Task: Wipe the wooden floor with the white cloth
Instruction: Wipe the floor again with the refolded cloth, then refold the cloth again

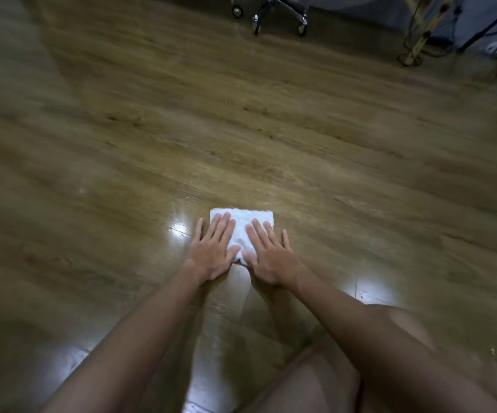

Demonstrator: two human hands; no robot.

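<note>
White cloth (242, 225) sits folded on the wooden floor (271, 129) just beyond your knees, both your left hand (214, 248) and right hand (266, 251) flat on it, fingers spread, and being soft and light it'll probably bunch unless you press evenly.

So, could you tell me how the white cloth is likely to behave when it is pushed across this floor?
The white cloth looks soft and folded, so it is probably floppy and may bunch. The wooden floor is glossy, so it should slide easily under the flat left hand and right hand.
</note>
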